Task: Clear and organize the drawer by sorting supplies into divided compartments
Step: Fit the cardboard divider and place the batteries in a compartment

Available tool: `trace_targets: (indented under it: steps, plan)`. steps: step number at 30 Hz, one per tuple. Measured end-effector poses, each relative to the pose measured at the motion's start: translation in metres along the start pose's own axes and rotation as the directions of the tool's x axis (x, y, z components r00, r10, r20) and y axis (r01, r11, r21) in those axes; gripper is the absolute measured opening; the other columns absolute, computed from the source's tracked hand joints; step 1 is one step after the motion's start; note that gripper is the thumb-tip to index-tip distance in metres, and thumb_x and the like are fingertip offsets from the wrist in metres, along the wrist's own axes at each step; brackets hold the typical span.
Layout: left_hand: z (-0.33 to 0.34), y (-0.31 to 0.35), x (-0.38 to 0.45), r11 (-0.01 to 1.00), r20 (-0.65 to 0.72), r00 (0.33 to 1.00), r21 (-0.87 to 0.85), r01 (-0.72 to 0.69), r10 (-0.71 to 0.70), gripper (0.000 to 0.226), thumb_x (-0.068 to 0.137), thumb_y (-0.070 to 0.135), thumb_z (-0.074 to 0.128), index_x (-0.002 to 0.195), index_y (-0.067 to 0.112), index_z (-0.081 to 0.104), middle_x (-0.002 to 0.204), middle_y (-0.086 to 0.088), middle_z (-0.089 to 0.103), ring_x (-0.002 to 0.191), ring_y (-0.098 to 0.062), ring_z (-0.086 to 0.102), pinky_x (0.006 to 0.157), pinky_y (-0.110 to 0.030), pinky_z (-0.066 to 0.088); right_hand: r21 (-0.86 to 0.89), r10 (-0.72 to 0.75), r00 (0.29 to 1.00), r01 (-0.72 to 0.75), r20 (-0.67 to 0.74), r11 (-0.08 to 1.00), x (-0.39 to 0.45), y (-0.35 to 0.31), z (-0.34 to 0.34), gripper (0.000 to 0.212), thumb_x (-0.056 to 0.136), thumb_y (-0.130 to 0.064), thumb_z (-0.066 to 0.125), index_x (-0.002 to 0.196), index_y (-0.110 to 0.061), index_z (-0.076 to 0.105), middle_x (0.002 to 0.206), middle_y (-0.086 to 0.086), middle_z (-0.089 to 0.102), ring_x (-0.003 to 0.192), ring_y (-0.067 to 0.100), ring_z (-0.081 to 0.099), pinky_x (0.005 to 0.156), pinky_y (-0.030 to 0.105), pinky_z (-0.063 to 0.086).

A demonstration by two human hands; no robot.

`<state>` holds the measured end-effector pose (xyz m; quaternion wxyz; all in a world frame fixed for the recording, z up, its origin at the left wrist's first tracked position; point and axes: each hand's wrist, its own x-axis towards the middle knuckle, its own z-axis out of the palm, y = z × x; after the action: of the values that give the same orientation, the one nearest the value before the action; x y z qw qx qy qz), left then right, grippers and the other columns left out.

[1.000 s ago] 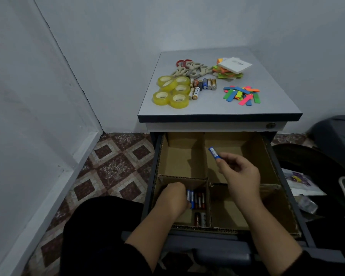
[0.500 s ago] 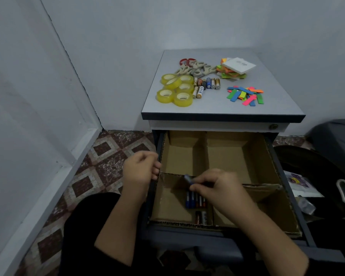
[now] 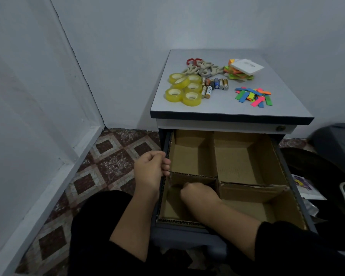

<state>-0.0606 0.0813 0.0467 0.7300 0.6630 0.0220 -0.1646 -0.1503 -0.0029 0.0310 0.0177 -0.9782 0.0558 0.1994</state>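
On cabinet top [image 3: 283, 108]: tape rolls [image 3: 182, 89] | batteries [image 3: 215, 85] | scissors [image 3: 202, 68]

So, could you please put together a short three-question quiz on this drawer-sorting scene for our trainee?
1. True or false: the rolls of tape lie in the drawer.
2. Which compartment is the right hand reaching into? A) near left B) far right C) near right
3. Fill in: the left hand rests at the drawer's ____ edge.

Key: 1 false, they are on the cabinet top, beside the batteries; 2 A; 3 left.
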Motion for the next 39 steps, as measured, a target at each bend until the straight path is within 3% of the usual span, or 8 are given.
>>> trace_targets:
  steps: [12, 21, 25, 28, 31, 33, 36, 39]
  plan:
    - [0.001, 0.001, -0.002, 1.0, 0.02, 1.0, 0.001, -0.013, 0.013, 0.018, 0.093, 0.0, 0.05, 0.081, 0.006, 0.062, 0.063, -0.008, 0.058, 0.05, -0.011, 0.05, 0.043, -0.019, 0.044, 0.092, 0.084, 0.996, -0.083, -0.004, 0.992, 0.003, 0.004, 0.005, 0.032, 0.094, 0.005, 0.044, 0.124, -0.002, 0.055, 0.125, 0.015, 0.053, 0.112, 0.032, 0.056, 0.09, 0.039, 0.05]
    - [0.001, -0.003, -0.002, 0.998, 0.016, 1.0, 0.055, -0.011, 0.01, 0.016, 0.094, 0.001, 0.051, 0.084, 0.005, 0.062, 0.065, -0.009, 0.06, 0.048, -0.009, 0.051, 0.043, -0.019, 0.045, 0.079, 0.054, 0.998, -0.051, -0.039, 0.996, -0.001, 0.007, 0.007, 0.031, 0.092, 0.005, 0.044, 0.115, -0.006, 0.062, 0.116, 0.013, 0.06, 0.106, 0.032, 0.06, 0.082, 0.039, 0.05]
    - [0.006, -0.006, -0.003, 0.985, 0.047, 0.996, 0.153, -0.076, 0.07, 0.018, 0.094, 0.003, 0.051, 0.082, 0.01, 0.062, 0.065, -0.006, 0.06, 0.048, -0.004, 0.051, 0.045, -0.019, 0.045, 0.208, 0.035, 0.968, 0.018, -0.25, 0.978, -0.01, 0.021, -0.004, 0.019, 0.096, -0.015, 0.048, 0.11, -0.017, 0.06, 0.105, 0.004, 0.06, 0.098, 0.023, 0.06, 0.078, 0.035, 0.051]
    - [0.015, -0.003, -0.006, 0.946, 0.127, 0.979, 0.265, -0.189, 0.16, 0.019, 0.095, 0.01, 0.053, 0.08, 0.016, 0.062, 0.068, -0.004, 0.062, 0.057, -0.007, 0.054, 0.053, -0.023, 0.047, 0.332, 0.12, 0.845, 0.072, -0.521, 0.941, -0.019, 0.041, -0.02, 0.017, 0.098, -0.03, 0.046, 0.107, -0.026, 0.06, 0.099, -0.008, 0.059, 0.089, 0.008, 0.058, 0.077, 0.022, 0.05]
    - [0.03, 0.012, -0.007, 0.845, 0.253, 0.919, 0.377, -0.381, 0.301, 0.016, 0.096, 0.019, 0.053, 0.083, 0.023, 0.062, 0.074, -0.001, 0.063, 0.064, -0.008, 0.056, 0.059, -0.026, 0.047, 0.324, 0.236, 0.59, 0.046, -0.772, 0.945, -0.013, 0.073, -0.04, 0.018, 0.089, -0.027, 0.055, 0.102, -0.02, 0.066, 0.097, -0.005, 0.063, 0.09, 0.008, 0.058, 0.08, 0.016, 0.041]
    - [0.044, 0.028, -0.004, 0.707, 0.325, 0.844, 0.462, -0.536, 0.427, 0.014, 0.097, 0.021, 0.052, 0.088, 0.026, 0.061, 0.079, 0.009, 0.06, 0.074, -0.005, 0.057, 0.063, -0.019, 0.047, 0.35, 0.296, 0.483, 0.024, -0.824, 0.937, -0.003, 0.095, -0.056, 0.021, 0.089, -0.022, 0.057, 0.105, -0.014, 0.067, 0.102, 0.001, 0.064, 0.098, 0.013, 0.058, 0.085, 0.019, 0.04]
    - [0.072, 0.05, 0.011, 0.436, 0.358, 0.692, 0.574, -0.693, 0.627, 0.019, 0.097, 0.022, 0.05, 0.106, 0.02, 0.066, 0.089, 0.013, 0.055, 0.095, -0.01, 0.051, 0.076, -0.027, 0.048, 0.397, 0.352, 0.449, 0.008, -0.822, 0.918, 0.015, 0.117, -0.086, 0.025, 0.094, -0.015, 0.055, 0.116, -0.009, 0.065, 0.114, 0.006, 0.062, 0.108, 0.017, 0.055, 0.093, 0.028, 0.046]
    - [0.1, 0.071, 0.038, 0.194, 0.377, 0.571, 0.686, -0.701, 0.729, 0.025, 0.097, 0.024, 0.049, 0.113, 0.019, 0.068, 0.103, 0.001, 0.064, 0.102, -0.018, 0.045, 0.08, -0.033, 0.042, 0.452, 0.392, 0.522, -0.015, -0.758, 0.892, 0.035, 0.126, -0.111, 0.034, 0.098, -0.016, 0.05, 0.131, -0.01, 0.056, 0.134, 0.007, 0.053, 0.121, 0.02, 0.049, 0.099, 0.031, 0.041]
